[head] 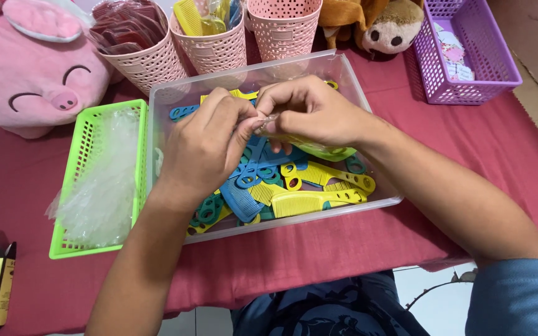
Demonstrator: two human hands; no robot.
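My left hand (203,149) and my right hand (309,112) meet above a clear plastic bin (350,78). Both pinch the mouth of a small clear plastic bag (319,148) that holds a yellow-green comb. The bag hangs from my fingers over the bin. Inside the bin lie several loose yellow combs (316,200) and blue combs (241,198), with some teal ones at the lower left.
A green basket (88,134) of clear bags sits left of the bin. Pink perforated cups (141,59) stand behind, one with packed combs. A pink pig plush (32,74), a purple basket (468,62) and a brown plush (387,28) ring the red tablecloth.
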